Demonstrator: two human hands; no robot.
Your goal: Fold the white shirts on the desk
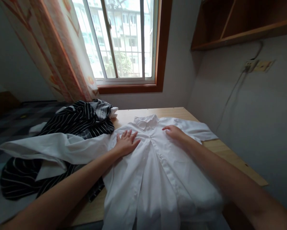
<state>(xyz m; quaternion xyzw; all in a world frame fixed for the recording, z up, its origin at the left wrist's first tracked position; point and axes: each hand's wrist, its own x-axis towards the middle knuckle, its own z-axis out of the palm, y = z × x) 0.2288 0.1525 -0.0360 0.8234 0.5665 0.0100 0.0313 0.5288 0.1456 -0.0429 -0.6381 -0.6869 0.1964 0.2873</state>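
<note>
The shirt (179, 169) is already spread on the table (220, 149), but its front remains parted below the collar (145, 122). Left hand (127, 143) lies flat, widely spread; whether right hand (173, 131) pinches, I cannot tell.

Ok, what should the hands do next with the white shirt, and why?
Perhaps the right hand could slide down the white shirt and draw its front edges together: they meet just below the collar but spread apart lower down.
</note>
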